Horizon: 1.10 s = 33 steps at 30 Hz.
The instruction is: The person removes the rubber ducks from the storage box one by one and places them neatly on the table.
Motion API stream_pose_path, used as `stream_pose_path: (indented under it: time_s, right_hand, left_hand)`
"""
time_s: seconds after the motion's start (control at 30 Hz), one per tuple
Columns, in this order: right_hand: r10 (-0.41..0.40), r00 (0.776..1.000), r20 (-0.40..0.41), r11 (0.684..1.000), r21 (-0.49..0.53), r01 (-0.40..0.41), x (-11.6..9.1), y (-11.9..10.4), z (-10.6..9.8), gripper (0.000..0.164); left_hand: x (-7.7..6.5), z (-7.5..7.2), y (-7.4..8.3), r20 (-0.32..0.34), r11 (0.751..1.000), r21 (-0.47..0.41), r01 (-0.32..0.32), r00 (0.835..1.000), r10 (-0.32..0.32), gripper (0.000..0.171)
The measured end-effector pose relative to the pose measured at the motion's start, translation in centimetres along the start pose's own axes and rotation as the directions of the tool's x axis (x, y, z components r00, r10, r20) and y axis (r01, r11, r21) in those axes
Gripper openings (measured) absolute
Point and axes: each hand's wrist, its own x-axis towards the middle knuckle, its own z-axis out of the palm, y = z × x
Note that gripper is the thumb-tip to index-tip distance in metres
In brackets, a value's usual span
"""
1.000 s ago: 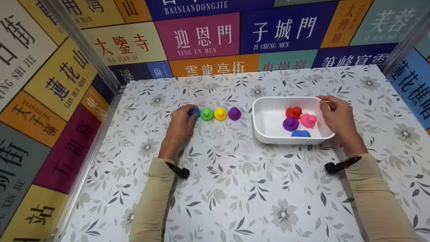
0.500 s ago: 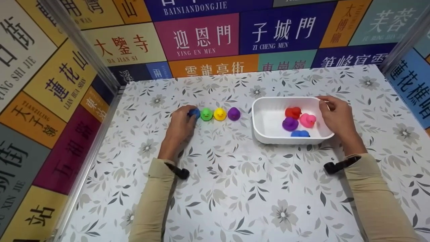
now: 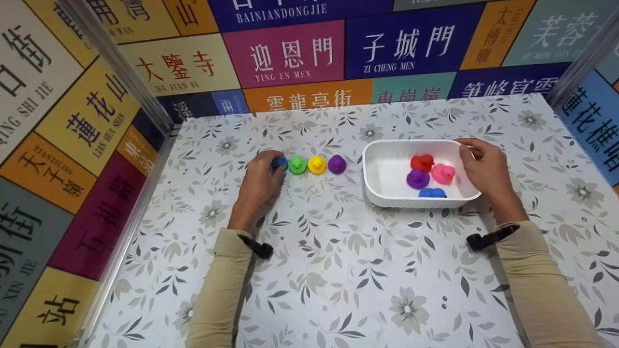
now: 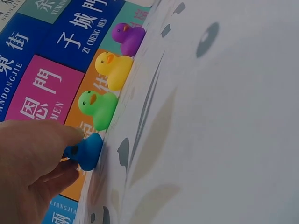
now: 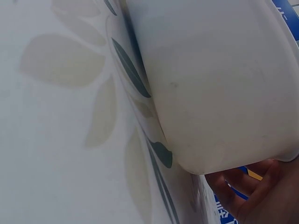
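My left hand pinches a blue rubber duck between thumb and fingers, at the left end of a row on the table. Beside it stand a green rubber duck, a yellow one, the yellow rubber duck, and a purple rubber duck. To the right is a white plastic tub, its right end held by my right hand. Inside the tub lie a red duck, a pink duck, another purple duck and a partly hidden blue duck.
The table has a white cloth with grey leaves and flowers. Panels of coloured signs stand along its back, left and right sides. A small black camera is strapped to each wrist.
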Motion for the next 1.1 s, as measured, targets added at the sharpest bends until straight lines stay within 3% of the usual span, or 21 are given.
stream_pose_path:
  time_s: [0.27,0.63,0.8,1.1]
  right_hand:
    - [-0.003,1.000,-0.001,1.000,0.003,0.003,0.1,-0.1,0.0,0.047]
    - [-0.006,1.000,0.016,1.000,-0.010,0.006,0.1,-0.3,-0.2,0.045]
    - [0.006,0.999,0.035,1.000,-0.024,-0.005,0.2,-0.6,-0.3,0.046]
    - [-0.061,0.998,0.023,0.998,-0.020,0.062,0.4,-0.6,-0.5,0.040]
  left_hand:
    - [0.0,-0.6,1.9,-0.076,0.998,0.034,-0.046,0.996,0.049,0.035]
    - [-0.1,-0.3,5.8,-0.070,0.987,0.035,-0.160,0.984,0.162,0.024]
    - [-0.2,0.4,7.6,-0.065,0.970,0.052,-0.237,0.969,0.240,0.022]
    - [-0.7,2.2,10.6,-0.017,0.930,0.038,-0.366,0.930,0.367,0.020]
